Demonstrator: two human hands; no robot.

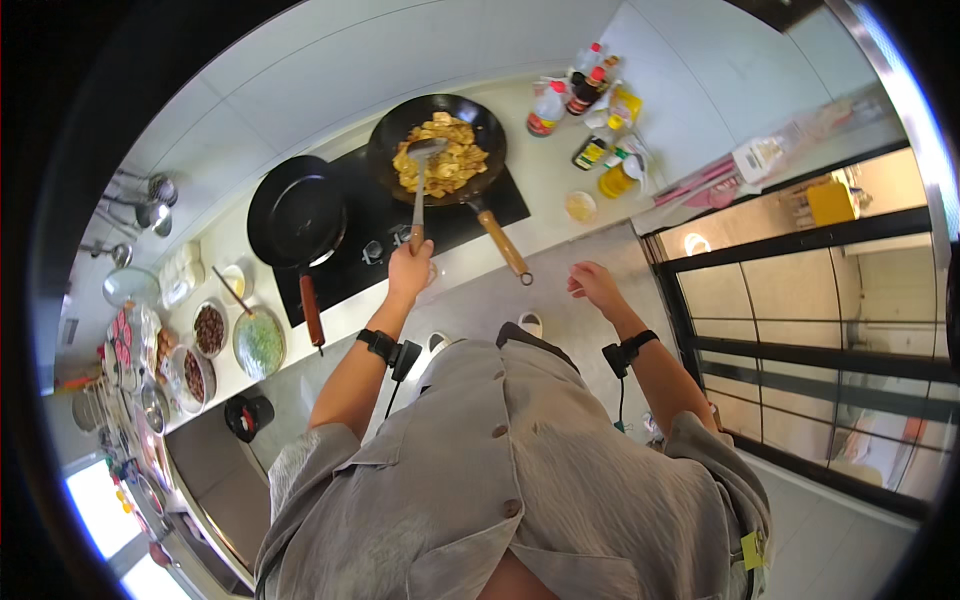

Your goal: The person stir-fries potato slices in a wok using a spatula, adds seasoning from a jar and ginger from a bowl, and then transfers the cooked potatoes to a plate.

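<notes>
My left hand [410, 271] grips the wooden end of a metal cooking spatula [421, 187]. Its head rests on browned, sliced food [454, 161] inside a black wok [487, 127]. The wok sits on the right part of a black glass cooktop [360, 195], and its wooden handle [501, 241] points towards me. My right hand [592, 287] is held in the air right of that handle, apart from it, with loosely curled fingers and nothing visible in it. To the left stands a black frying pan [296, 214] with a reddish-brown handle [310, 307]; no food shows in it.
Sauce bottles [546, 112], a yellow jar [619, 180] and a small bowl [580, 206] stand right of the wok. On the left counter are a bowl of chopped greens [259, 343] and bowls of dark pieces [210, 328]. A black-framed glass door [795, 300] is at right.
</notes>
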